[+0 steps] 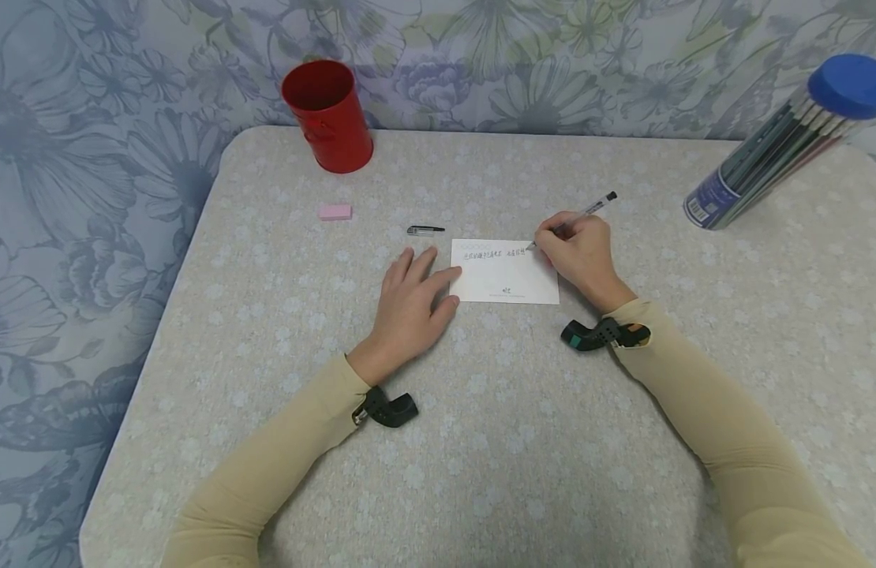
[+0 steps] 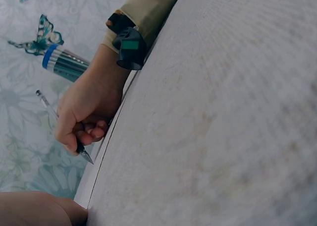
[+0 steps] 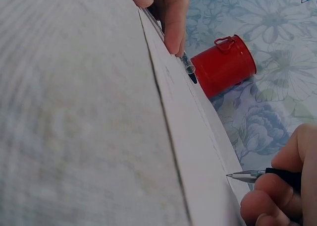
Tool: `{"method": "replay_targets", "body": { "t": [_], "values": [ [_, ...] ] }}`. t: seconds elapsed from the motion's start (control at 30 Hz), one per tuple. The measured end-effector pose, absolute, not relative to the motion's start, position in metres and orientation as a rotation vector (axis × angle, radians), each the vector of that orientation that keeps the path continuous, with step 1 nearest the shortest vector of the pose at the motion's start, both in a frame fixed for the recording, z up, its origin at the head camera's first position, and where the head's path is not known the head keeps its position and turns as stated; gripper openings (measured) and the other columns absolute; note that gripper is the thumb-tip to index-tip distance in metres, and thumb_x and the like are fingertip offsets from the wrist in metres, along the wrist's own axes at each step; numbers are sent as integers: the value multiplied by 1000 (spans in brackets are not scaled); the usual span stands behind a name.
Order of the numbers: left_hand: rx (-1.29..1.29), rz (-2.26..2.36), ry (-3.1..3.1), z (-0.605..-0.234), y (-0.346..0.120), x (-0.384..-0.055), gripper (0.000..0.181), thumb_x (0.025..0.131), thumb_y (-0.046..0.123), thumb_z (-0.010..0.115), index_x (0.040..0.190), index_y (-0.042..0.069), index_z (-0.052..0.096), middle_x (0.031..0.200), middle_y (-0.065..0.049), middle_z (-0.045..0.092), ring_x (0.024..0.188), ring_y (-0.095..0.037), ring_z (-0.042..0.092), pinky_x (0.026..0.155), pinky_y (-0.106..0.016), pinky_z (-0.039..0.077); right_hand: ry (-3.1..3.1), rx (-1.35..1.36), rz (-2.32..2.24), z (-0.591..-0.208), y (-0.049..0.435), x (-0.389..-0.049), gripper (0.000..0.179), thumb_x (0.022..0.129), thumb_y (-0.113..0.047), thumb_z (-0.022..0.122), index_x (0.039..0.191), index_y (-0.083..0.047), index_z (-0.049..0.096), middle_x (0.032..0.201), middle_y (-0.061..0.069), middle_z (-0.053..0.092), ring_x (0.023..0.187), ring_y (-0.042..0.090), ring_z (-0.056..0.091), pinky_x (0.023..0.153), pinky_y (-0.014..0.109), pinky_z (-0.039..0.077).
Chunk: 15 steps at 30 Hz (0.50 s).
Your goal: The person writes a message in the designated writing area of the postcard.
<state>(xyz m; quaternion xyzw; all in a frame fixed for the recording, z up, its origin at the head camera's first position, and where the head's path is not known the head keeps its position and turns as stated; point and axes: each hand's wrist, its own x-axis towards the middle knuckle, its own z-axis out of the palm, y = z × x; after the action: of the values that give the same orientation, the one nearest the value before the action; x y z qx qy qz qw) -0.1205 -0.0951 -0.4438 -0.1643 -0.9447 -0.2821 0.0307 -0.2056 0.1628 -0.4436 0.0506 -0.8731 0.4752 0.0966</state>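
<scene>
A pale patterned table [image 1: 481,442] fills most of the head view. The white card [image 1: 505,276] lies flat at frame center. Right hand [image 1: 580,254], right of center: grip pinching the pen [image 1: 597,205], tip at the card's written line. Left hand [image 1: 411,309], left of center: grip spread, touching the card's edge. Red can [image 1: 342,122]: upper left.

Soft, even light (wrist views dimmer)
</scene>
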Motion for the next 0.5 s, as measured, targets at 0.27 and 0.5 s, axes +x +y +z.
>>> {"method": "replay_targets", "body": {
  "t": [0.27, 0.5],
  "values": [
    [-500, -873, -2921, -445, -95, -121, 39, 98, 21, 63, 136, 11, 66, 157, -23, 43, 151, -52, 26, 122, -69, 18, -2575, 159, 1443, -444, 163, -205, 18, 82, -7, 60, 78, 3, 75, 49, -4, 54, 42, 5, 47, 43, 19, 32],
    [-502, -869, -2923, -445, -95, -121, 39, 98, 21, 63, 136, 11, 66, 158, -23, 43, 151, -53, 25, 122, -69, 19, -2596, 148, 1438, -442, 163, -204, 17, 81, -8, 61, 78, 1, 75, 49, -4, 54, 44, 6, 47, 43, 19, 31]
  ]
}}
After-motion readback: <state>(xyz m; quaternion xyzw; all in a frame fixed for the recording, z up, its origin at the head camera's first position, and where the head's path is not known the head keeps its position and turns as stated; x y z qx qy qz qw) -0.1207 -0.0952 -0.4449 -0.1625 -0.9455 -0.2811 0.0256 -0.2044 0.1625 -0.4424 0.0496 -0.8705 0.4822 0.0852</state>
